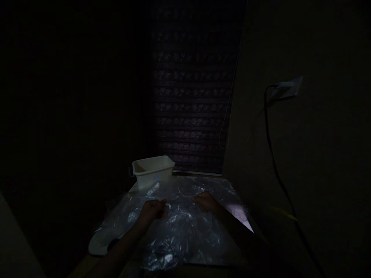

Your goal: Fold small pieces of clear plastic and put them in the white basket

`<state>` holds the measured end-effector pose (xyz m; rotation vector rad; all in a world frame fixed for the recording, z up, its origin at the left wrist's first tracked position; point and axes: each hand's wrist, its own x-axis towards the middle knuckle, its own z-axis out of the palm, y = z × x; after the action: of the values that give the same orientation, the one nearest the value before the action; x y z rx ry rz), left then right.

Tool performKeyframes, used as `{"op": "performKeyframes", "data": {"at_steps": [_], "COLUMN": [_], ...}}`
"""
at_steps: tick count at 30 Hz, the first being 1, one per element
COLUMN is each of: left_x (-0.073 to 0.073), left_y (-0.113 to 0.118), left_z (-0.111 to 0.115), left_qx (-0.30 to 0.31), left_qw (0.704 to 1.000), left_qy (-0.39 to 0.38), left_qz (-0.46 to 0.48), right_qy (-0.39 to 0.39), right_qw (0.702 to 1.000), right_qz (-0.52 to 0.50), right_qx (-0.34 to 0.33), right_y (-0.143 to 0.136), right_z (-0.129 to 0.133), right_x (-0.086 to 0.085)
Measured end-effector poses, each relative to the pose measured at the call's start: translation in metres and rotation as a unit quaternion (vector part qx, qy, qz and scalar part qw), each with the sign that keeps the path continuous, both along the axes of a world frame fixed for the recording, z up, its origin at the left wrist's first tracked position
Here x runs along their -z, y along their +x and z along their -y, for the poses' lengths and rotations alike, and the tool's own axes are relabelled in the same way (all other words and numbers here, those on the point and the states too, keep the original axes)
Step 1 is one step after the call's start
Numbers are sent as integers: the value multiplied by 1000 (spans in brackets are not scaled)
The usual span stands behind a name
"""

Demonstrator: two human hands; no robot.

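Crinkled clear plastic sheet (179, 227) under hands

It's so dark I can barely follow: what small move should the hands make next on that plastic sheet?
Probably slide both hands outward to flatten it: the left hand and right hand rest close together on the clear plastic sheet, which looks crumpled around them.

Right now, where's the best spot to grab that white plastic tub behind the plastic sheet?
Judging from the dim view, take the white tub by its near long rim, reaching forward over the crinkled plastic sheet. It stands upright and open-topped, rim exposed, just beyond the left hand; the wall and blind crowd its far side.
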<state>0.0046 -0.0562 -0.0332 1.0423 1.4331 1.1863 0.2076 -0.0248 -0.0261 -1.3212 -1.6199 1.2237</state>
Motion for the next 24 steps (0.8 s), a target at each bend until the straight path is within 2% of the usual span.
{"op": "performKeyframes", "data": {"at_steps": [4, 9, 11, 14, 19, 24], "left_x": [2, 2, 5, 12, 17, 6], "left_y": [3, 2, 0, -2, 0, 4], "left_z": [2, 2, -1, -6, -9, -3], "left_qx": [-27, -66, -67, -59, -90, -89], "left_qw": [999, 997, 996, 996, 988, 989], "left_qy": [34, 36, 27, 23, 56, 5], "left_qz": [-16, 35, 49, 62, 116, 114], "right_qy": [-6, -39, -53, -36, -17, -71], "right_qw": [1000, 999, 998, 999, 998, 987], "right_qz": [6, 11, 20, 20, -52, -134], "right_qx": [1, 4, 14, 26, 21, 53], "right_y": [1, -1, -3, -7, -9, -10], "right_z": [-2, 0, 1, 4, 4, 5], "right_x": [3, 0, -3, -4, 0, -3]}}
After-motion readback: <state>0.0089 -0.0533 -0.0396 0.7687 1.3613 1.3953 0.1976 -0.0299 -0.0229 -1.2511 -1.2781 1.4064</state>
